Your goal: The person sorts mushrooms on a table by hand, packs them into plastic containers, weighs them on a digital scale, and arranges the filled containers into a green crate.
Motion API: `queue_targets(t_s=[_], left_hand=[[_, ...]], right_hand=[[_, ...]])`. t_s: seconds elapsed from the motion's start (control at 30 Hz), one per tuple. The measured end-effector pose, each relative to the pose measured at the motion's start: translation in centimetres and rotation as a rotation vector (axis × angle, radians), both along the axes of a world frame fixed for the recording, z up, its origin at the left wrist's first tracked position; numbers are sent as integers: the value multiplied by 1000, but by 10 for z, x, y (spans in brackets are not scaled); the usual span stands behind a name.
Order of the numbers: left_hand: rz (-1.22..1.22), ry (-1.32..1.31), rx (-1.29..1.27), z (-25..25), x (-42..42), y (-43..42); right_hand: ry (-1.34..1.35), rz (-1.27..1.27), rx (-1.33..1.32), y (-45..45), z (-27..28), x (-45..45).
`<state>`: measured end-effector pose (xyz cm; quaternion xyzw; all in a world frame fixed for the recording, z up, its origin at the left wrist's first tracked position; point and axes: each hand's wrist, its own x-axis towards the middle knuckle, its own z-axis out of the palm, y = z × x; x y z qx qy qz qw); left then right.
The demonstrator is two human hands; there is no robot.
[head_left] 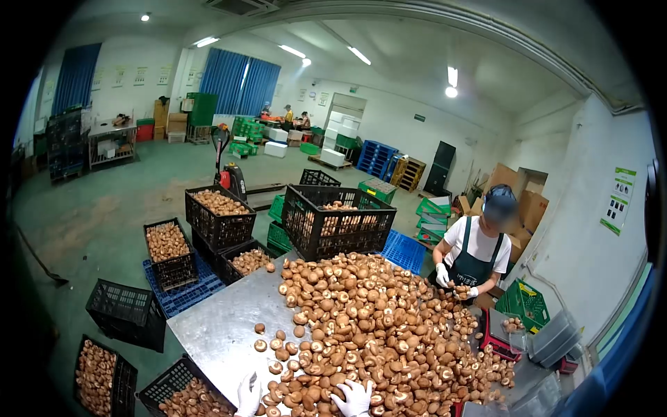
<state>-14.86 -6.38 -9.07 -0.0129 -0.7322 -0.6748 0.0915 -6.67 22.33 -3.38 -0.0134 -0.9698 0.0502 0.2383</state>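
Both of my hands wear white gloves at the near edge of a metal table (222, 320). My left hand (249, 395) is over bare metal just left of the mushrooms, fingers pointing up and nothing seen in it. On the near side of the large pile of brown mushrooms (375, 313), my right hand (353, 398) has its fingers spread and touches mushrooms. A few loose mushrooms (260, 328) lie between the pile and the bare metal.
A black crate (333, 233) of mushrooms stands at the table's far edge. More crates (168, 254) stand on the floor at left. Across the pile, a gloved co-worker (476, 250) handles mushrooms near a red scale (497, 337) and clear plastic boxes (556, 337).
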Motion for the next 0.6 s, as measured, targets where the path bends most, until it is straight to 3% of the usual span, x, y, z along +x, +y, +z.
queue_targets(t_s=[0.13,0.33,0.43,0.53,0.6], left_hand=[[38,-9,20,-16,-2,-3],[82,-11,-70,15,5,1],[100,55,-133,-2,-1,0],[108,-32,-36,56,16,5],[108,-10,-45,48,14,3]], right_hand=[[-27,2,-25,-1,8,-1],[-4,13,-27,-2,7,1],[8,19,-42,-1,7,-1],[28,25,-70,-2,10,-5],[47,32,-91,-2,13,-7]])
